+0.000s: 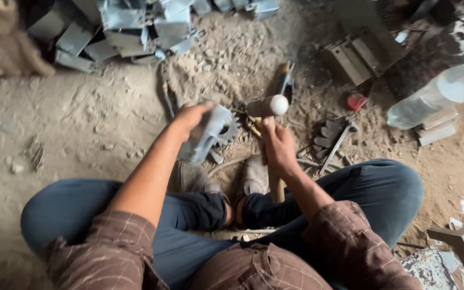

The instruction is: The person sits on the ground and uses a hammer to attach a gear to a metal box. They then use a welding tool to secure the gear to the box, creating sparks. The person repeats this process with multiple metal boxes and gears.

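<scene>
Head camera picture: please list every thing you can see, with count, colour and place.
Metal bracket: one, grey, held above the dirt floor at centre.
Hammer: one, steel head on a wooden handle, raised beside the bracket.
Pile of bent metal pieces: many, grey, top left.
Plastic bottle: one, clear, lying at right.
Flat metal bars: several, grey-brown, upper right.
Small red object: one, on the dirt right of the hammer.
Work glove: one, dark, beside the right knee.
Dirt floor: brown, sandy.
Left hand: grips the bracket.
Right hand: grips the hammer handle.
</scene>
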